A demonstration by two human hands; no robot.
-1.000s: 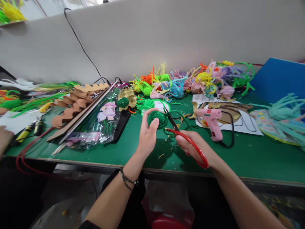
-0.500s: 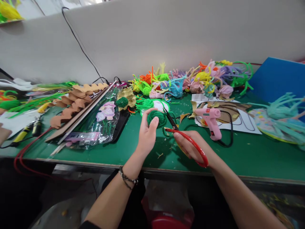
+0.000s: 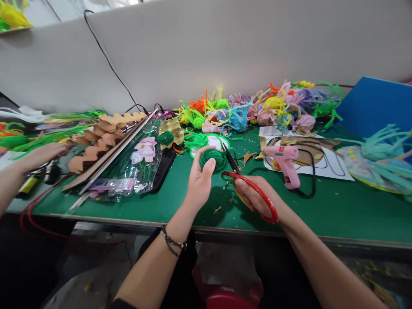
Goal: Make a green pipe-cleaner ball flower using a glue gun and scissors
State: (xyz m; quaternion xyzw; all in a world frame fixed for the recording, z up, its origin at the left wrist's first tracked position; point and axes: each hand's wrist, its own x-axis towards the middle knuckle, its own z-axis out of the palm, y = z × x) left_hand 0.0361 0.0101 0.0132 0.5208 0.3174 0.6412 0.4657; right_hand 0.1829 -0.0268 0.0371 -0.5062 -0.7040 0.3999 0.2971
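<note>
My left hand (image 3: 200, 180) grips a coil of dark green fuzzy cord (image 3: 215, 160), the thumb pressed over its front. In my right hand (image 3: 257, 193) is a pair of scissors (image 3: 254, 189) with red handles and dark blades. The blade tips point up and left, close by the right edge of the coil; whether they touch it I cannot tell. Behind the coil lies a white disc (image 3: 216, 140) edged in bright green, with green cords (image 3: 195, 140) at its left. A small dark green ball (image 3: 165, 138) rests on a tan piece farther left.
A pink glue gun (image 3: 285, 165) lies on paper at right. Colourful cord bundles (image 3: 238, 112) line the back wall. A plastic bag (image 3: 141, 163) and zigzag cardboard strips (image 3: 99, 148) lie left. Another person's hand (image 3: 58, 150) reaches in there. A blue board (image 3: 380, 111) stands far right.
Another person's arm has come in from the left, over the tools. My scissors have shifted slightly left, and a small light scrap near their handles no longer shows. My left hand has barely moved.
</note>
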